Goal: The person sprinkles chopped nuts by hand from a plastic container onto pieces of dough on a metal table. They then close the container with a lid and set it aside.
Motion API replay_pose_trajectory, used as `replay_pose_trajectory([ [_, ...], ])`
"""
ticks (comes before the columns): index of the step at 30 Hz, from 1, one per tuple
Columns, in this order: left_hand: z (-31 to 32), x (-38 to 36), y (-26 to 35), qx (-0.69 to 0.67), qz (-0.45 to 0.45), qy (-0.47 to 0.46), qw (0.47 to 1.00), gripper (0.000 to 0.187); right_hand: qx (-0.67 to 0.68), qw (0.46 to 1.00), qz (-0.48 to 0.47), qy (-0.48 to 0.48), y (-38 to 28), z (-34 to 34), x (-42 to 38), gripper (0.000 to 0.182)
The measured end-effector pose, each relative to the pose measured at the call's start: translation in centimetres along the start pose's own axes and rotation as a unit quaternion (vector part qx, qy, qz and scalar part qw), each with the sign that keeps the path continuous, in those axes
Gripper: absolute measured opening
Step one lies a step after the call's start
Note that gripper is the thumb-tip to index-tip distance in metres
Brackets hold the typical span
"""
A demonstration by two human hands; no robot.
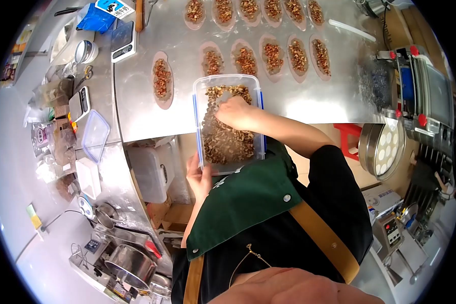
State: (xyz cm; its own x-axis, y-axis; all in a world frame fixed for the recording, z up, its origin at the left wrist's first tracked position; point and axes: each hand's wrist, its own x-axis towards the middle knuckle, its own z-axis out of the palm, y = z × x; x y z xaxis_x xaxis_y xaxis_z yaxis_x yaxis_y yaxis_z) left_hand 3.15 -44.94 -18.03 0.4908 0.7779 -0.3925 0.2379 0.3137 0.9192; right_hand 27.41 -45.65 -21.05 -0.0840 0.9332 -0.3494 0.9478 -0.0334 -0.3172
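A clear plastic container [262,109] with blue side clips holds chopped nuts [223,152] and overlaps the front edge of the steel table. My left hand [198,175] grips its lower left corner from outside. Inside the container, my right hand [235,112] is curled with the fingertips down among the nuts; how much it holds is hidden. Beyond the container lie flat oval pieces of pale dough [160,99] topped with reddish-brown nuts, in two rows, one of them apart at the left.
A digital scale [124,40] and blue bag [95,19] are at the back left. A clear lid [96,136], scissors [86,73] and white tub [88,177] line the left side. At right stand a white plastic strip [352,30], a round tray of white discs [385,152] and a red stool [347,139].
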Motion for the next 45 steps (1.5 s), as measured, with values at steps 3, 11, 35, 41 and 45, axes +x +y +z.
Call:
replay_pose_trajectory([
  [3,-2.5,1.2,0.3,0.017,0.009,-0.032,0.999,0.046,0.061,0.998,-0.023,-0.002,-2.3,-0.8,1.2,0.027],
  [11,-4.0,3.3,1.3,0.042,0.042,-0.09,0.994,0.045,0.035,0.994,0.032,0.097,-4.4,-1.0,0.5,0.006],
  [35,2.1,3.7,2.8,-0.021,-0.039,0.008,0.999,0.048,0.523,0.774,0.239,0.266,16.0,-6.6,-7.8,0.018],
  [41,1.8,3.2,2.1,-0.037,-0.029,0.043,0.998,0.046,0.363,0.795,0.412,0.259,24.3,0.6,-4.8,0.021],
  [45,1.6,2.8,2.0,-0.033,-0.03,0.062,0.997,0.046,0.274,0.824,0.4,0.293,25.4,2.4,-3.1,0.021],
])
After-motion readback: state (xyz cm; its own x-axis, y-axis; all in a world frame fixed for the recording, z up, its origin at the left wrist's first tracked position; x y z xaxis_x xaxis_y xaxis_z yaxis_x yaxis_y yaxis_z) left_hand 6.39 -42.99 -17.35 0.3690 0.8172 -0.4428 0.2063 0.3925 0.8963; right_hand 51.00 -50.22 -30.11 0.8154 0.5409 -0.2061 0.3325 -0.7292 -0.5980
